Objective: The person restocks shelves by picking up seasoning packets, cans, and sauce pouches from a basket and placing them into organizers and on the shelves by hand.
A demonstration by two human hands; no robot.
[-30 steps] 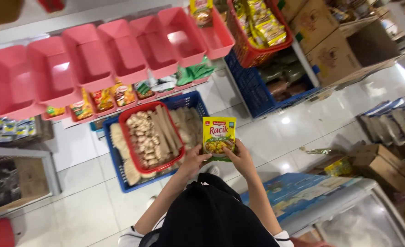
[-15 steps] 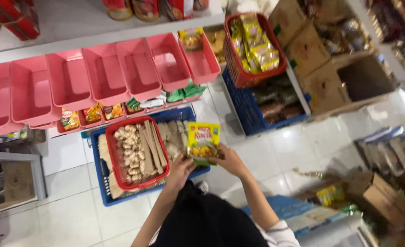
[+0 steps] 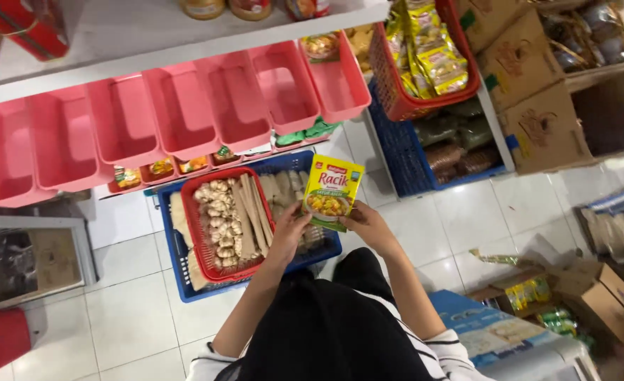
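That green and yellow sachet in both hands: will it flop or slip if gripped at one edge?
The green and yellow sachet looks flat and thin, so probably light and bendy. The left hand and right hand pinch its lower edge and it stands upright, suggesting some stiffness. Its glossy film may be slippery.

Open room is found in the pink bins (image 3: 185,113) above; the way below is blocked by the red basket (image 3: 224,222).

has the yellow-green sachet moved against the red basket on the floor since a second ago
No. The sachet sits just right of the red basket, held in both hands as before; only the camera shifted.
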